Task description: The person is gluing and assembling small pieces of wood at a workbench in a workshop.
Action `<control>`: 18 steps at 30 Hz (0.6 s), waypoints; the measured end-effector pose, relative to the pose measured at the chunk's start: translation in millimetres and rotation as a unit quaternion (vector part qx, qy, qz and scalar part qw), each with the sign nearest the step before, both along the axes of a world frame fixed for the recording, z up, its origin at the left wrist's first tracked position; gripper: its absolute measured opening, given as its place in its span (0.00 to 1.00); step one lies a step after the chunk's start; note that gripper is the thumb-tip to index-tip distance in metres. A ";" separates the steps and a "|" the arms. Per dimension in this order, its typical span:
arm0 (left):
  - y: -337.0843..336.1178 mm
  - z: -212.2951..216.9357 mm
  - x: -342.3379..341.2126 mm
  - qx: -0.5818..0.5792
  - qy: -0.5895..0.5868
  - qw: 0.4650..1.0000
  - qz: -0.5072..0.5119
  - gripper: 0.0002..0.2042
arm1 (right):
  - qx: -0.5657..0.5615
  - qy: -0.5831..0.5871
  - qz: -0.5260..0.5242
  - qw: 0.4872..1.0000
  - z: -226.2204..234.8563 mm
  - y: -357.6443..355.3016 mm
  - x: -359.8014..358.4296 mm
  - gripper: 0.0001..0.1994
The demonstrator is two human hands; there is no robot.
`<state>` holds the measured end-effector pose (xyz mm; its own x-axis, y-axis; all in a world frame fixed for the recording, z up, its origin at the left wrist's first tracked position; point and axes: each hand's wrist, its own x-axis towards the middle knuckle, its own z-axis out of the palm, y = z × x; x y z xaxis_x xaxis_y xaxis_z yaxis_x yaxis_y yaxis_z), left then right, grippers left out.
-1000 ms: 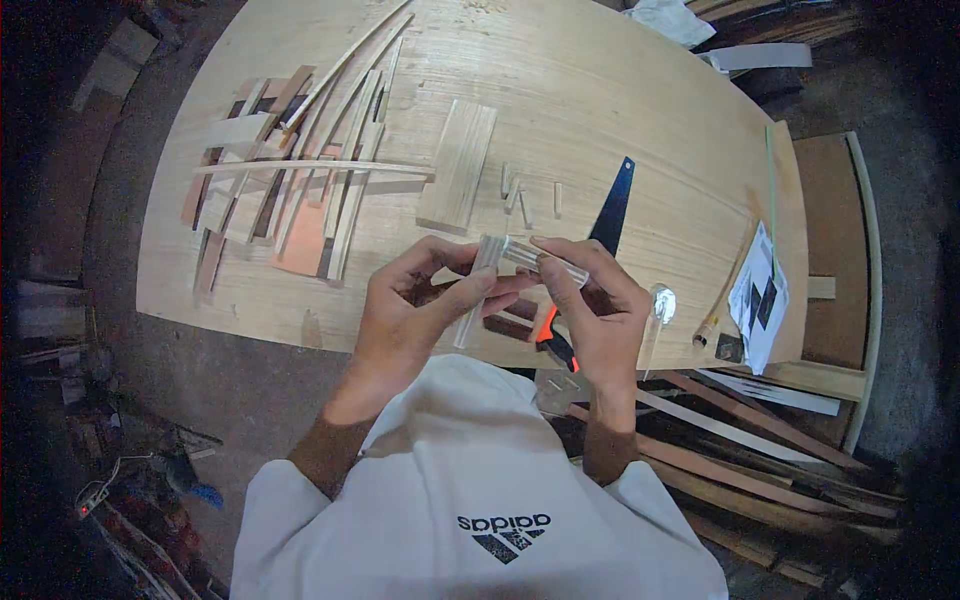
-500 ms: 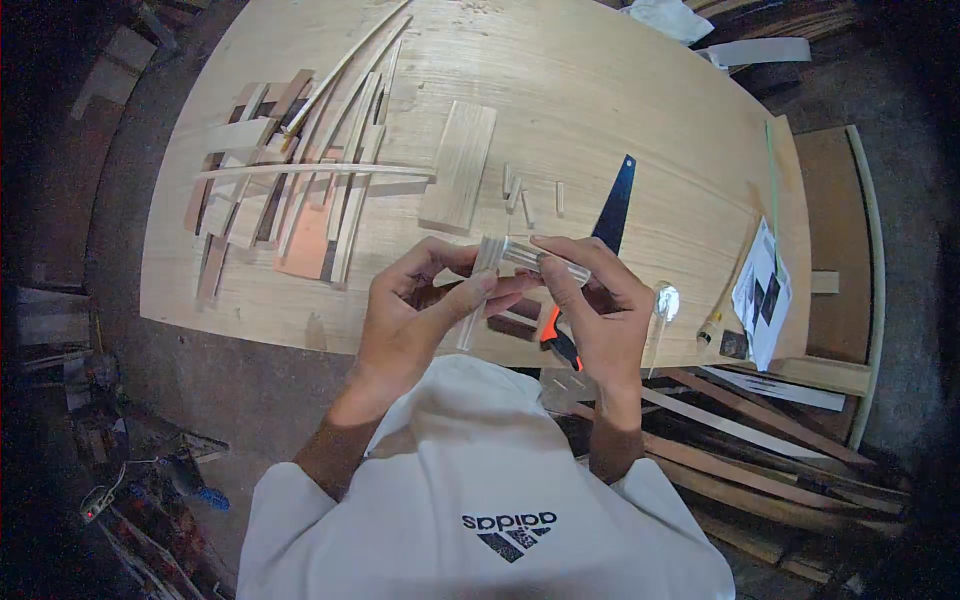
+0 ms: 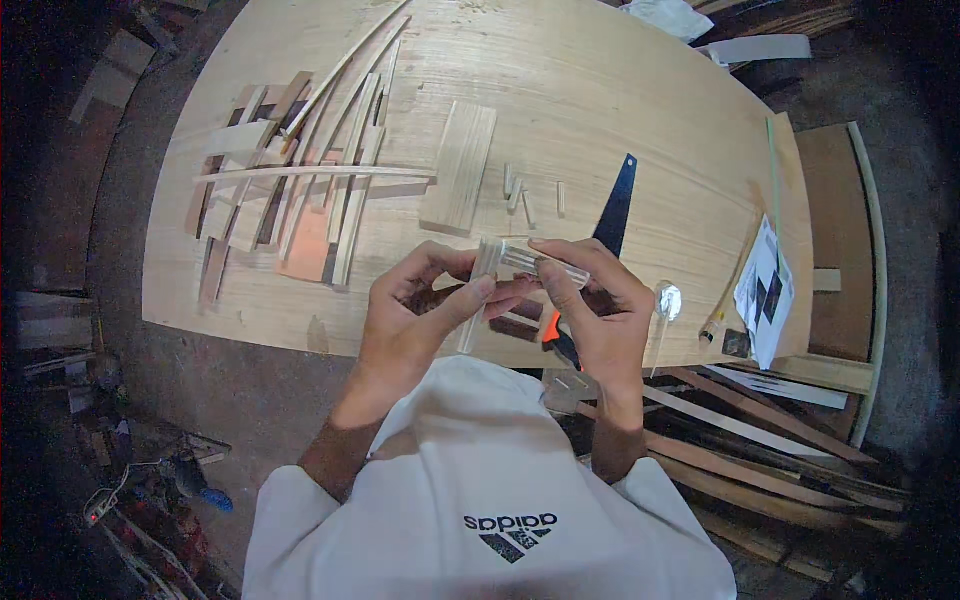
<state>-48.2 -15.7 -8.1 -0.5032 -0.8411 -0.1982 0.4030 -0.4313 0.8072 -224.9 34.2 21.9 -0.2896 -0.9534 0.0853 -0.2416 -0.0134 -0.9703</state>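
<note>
In front of my chest, above the table's near edge, two pale wood pieces meet at an angle. My left hand (image 3: pixel 418 308) is closed on the upright pale strip (image 3: pixel 488 257), pinching it between thumb and fingers; its lower end sticks out below the thumb. Thumb and fingers of my right hand (image 3: pixel 608 305) grip a short pale grooved piece (image 3: pixel 520 259), its left end against the strip. Whether the two are fixed together I cannot tell. Partly behind my right hand lies a handsaw (image 3: pixel 616 205) with a dark blade and an orange-black handle.
Several short sticks (image 3: pixel 528 207) lie beyond my hands, beside a thick wooden block (image 3: pixel 460 165). A heap of wood strips (image 3: pixel 345 195) covers the table's left part. To the right are a shiny round object (image 3: pixel 668 300) and a patterned paper sheet (image 3: pixel 765 305). Planks (image 3: pixel 740 425) lie at lower right.
</note>
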 end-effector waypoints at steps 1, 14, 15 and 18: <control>-0.3 0.0 0.0 0.000 -0.001 1.000 0.001 0.11 | 0.011 0.011 -0.004 1.000 1.5 -0.5 0.2 0.10; 0.4 -1.2 0.6 0.018 -0.005 1.000 -0.002 0.11 | 0.021 0.023 0.017 0.999 -0.9 -0.7 -3.3 0.10; 0.5 -0.9 0.4 0.022 0.001 1.000 -0.003 0.10 | 0.013 0.020 0.017 1.000 -0.1 -0.5 -2.9 0.10; 0.3 0.2 0.2 0.019 -0.002 1.000 -0.001 0.10 | 0.015 0.026 0.019 0.999 4.3 -0.2 -3.4 0.10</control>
<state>-48.0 -15.4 -7.9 -0.5038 -0.8324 -0.2310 0.3999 -0.4617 0.7918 -228.3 34.0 26.2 -0.2496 -0.9657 0.0709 -0.2910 0.0050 -0.9567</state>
